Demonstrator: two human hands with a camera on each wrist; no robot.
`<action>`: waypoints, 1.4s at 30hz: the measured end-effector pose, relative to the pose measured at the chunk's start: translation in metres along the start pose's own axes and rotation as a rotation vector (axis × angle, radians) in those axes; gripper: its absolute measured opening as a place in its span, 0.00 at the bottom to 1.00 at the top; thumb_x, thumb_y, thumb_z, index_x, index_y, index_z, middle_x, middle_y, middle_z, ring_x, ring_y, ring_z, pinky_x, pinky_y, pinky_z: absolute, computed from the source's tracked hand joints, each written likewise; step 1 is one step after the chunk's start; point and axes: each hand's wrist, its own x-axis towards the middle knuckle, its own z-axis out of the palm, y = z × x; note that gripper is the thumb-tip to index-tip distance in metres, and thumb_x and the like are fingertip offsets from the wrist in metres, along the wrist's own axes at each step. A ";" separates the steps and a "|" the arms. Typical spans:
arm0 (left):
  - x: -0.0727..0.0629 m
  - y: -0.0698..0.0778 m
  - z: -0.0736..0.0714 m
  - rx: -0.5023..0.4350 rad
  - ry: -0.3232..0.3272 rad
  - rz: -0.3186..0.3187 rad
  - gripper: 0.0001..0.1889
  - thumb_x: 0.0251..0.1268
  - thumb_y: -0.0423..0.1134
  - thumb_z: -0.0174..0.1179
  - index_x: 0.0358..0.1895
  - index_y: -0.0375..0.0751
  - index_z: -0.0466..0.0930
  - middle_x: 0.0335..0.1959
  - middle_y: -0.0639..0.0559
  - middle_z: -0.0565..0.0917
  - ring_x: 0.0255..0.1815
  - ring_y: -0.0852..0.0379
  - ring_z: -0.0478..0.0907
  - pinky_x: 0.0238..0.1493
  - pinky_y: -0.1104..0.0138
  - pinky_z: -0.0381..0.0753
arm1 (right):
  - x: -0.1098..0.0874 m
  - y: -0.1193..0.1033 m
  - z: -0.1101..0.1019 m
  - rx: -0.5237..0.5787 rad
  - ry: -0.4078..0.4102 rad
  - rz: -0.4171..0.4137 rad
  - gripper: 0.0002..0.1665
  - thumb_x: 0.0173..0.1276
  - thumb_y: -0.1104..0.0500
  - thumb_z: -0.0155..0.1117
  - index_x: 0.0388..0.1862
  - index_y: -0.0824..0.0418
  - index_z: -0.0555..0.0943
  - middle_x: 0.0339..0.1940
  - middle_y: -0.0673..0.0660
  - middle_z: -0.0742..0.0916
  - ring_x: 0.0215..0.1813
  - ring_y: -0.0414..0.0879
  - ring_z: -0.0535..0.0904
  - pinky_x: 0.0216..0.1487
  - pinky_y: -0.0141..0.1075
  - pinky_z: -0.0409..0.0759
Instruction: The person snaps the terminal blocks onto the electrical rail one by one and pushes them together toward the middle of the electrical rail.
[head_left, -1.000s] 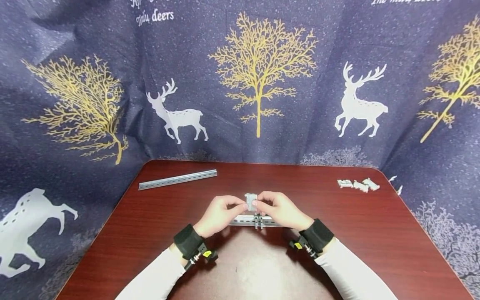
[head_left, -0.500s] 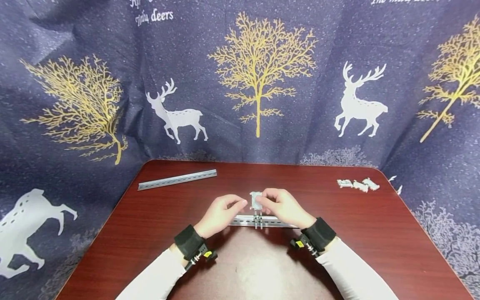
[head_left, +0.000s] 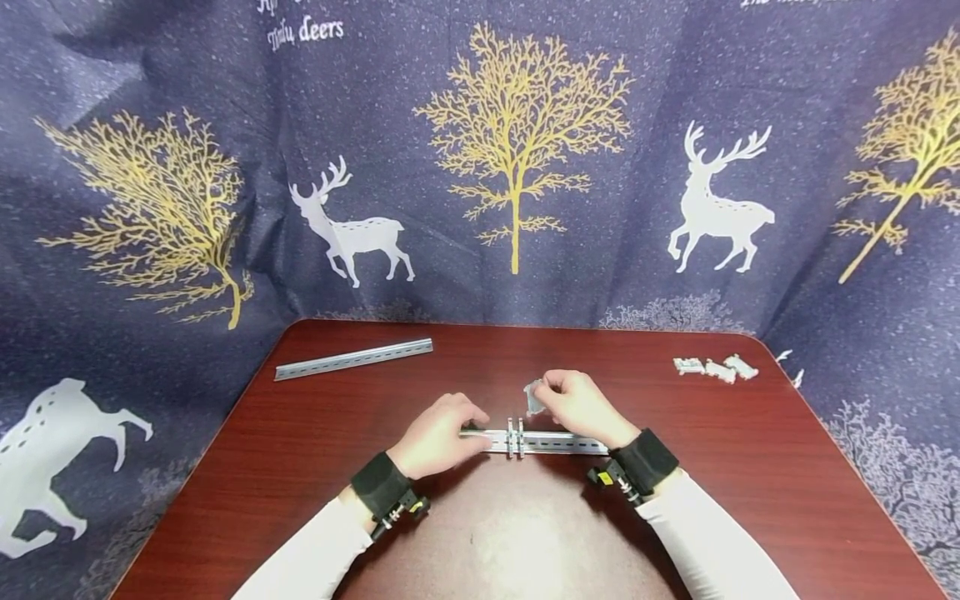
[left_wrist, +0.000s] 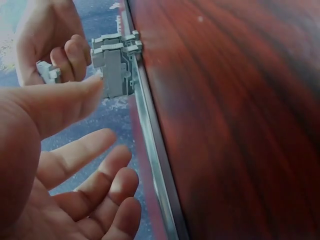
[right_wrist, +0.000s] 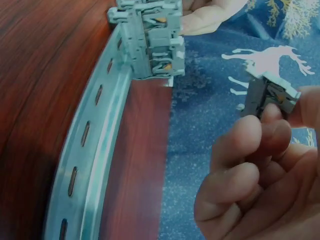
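Note:
A grey DIN-rail terminal block (head_left: 533, 398) is pinched in my right hand (head_left: 588, 408), raised behind the near slotted metal DIN rail (head_left: 562, 443). In the right wrist view, this terminal block (right_wrist: 270, 94) sits between thumb and fingers, apart from the rail. Two terminal blocks (head_left: 515, 437) stand side by side on the near rail; both wrist views show them clipped onto it. My left hand (head_left: 442, 433) is at the rail's left part, partly hiding it. In the left wrist view its fingers are spread loosely, and the thumb reaches to the mounted blocks (left_wrist: 116, 70); contact is unclear.
A second DIN rail (head_left: 354, 359) lies at the back left of the reddish-brown table (head_left: 750, 475). Three loose terminal blocks (head_left: 720, 370) lie at the back right. A patterned cloth (head_left: 570, 167) hangs behind the table.
My right hand has moved right with the terminal block, which has turned and left the left fingertips. My left hand has lowered to the rail beside the mounted blocks.

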 end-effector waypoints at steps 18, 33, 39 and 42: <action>-0.005 -0.005 0.000 0.121 -0.061 0.015 0.13 0.63 0.43 0.82 0.49 0.46 0.95 0.42 0.52 0.84 0.46 0.54 0.75 0.47 0.59 0.76 | 0.000 0.006 0.008 -0.222 -0.151 0.098 0.21 0.74 0.55 0.61 0.18 0.50 0.73 0.11 0.46 0.79 0.16 0.44 0.81 0.37 0.40 0.78; -0.005 -0.002 -0.001 0.112 -0.074 0.001 0.09 0.65 0.41 0.81 0.46 0.47 0.96 0.39 0.54 0.82 0.42 0.56 0.73 0.44 0.62 0.74 | -0.003 0.013 0.025 -0.290 -0.161 0.167 0.20 0.76 0.53 0.62 0.20 0.51 0.76 0.09 0.47 0.80 0.12 0.42 0.82 0.30 0.39 0.78; -0.006 -0.002 -0.001 0.114 -0.066 0.002 0.09 0.65 0.41 0.82 0.46 0.47 0.96 0.39 0.54 0.82 0.43 0.55 0.74 0.44 0.62 0.75 | -0.003 0.010 0.027 -0.307 -0.166 0.188 0.20 0.76 0.52 0.63 0.20 0.51 0.78 0.11 0.49 0.81 0.12 0.41 0.82 0.29 0.38 0.77; -0.006 -0.003 0.000 0.118 -0.056 0.008 0.09 0.64 0.41 0.82 0.46 0.46 0.96 0.39 0.53 0.82 0.43 0.55 0.74 0.44 0.62 0.75 | -0.004 0.008 0.026 -0.306 -0.167 0.182 0.20 0.75 0.53 0.63 0.20 0.52 0.79 0.12 0.49 0.81 0.12 0.42 0.81 0.27 0.37 0.77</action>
